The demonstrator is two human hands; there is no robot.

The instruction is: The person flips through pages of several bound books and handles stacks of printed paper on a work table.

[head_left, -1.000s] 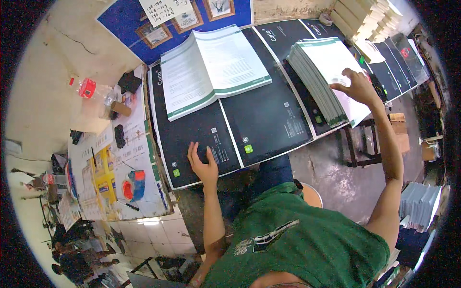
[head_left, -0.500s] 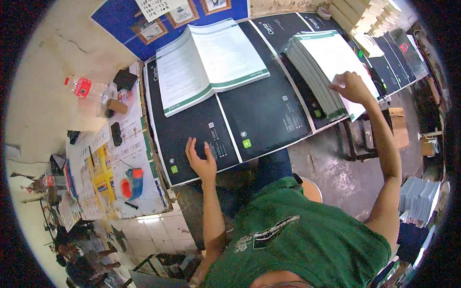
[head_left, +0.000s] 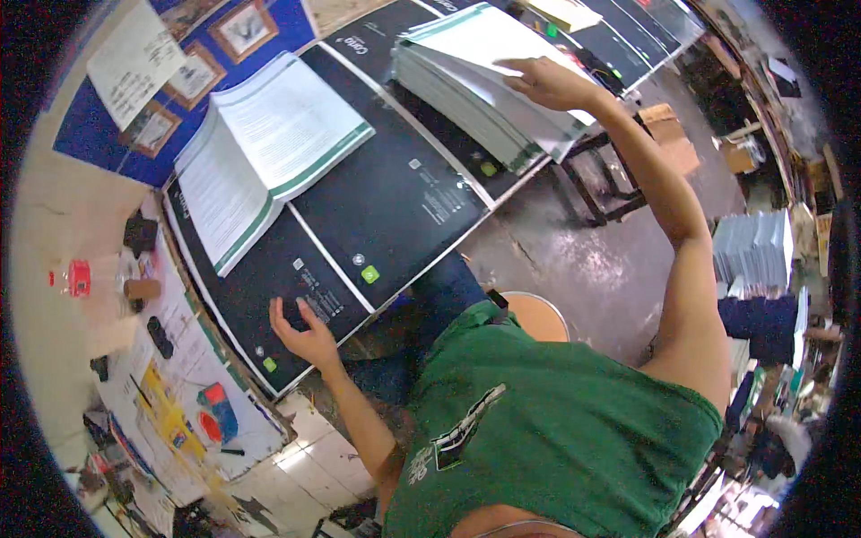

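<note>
My right hand (head_left: pixel 549 82) pinches the edge of the top printed sheets on a tall paper stack (head_left: pixel 466 112), at the table's far right. These sheets rise a little off the stack beneath; how many there are I cannot tell. To the left, a pile of open folded pages (head_left: pixel 291 134) with green bands along the edges lies spread with its crease in the middle. My left hand (head_left: pixel 307 336) is open and holds nothing, its fingers apart, over the near left part of the black-covered table (head_left: pixel 381 229).
At the left, a side table (head_left: pixel 193 354) carries a red-and-blue tape dispenser (head_left: pixel 215 414), a black marker and a plastic bottle (head_left: pixel 79 278). A round stool (head_left: pixel 538 316) stands by my legs. Further right are a cardboard box (head_left: pixel 668 139) and stacked paper (head_left: pixel 753 251).
My view has swung to the right, shifting the table leftward in the picture. My right hand has taken hold of the stack's top sheets and raised their edge. My left hand stays open.
</note>
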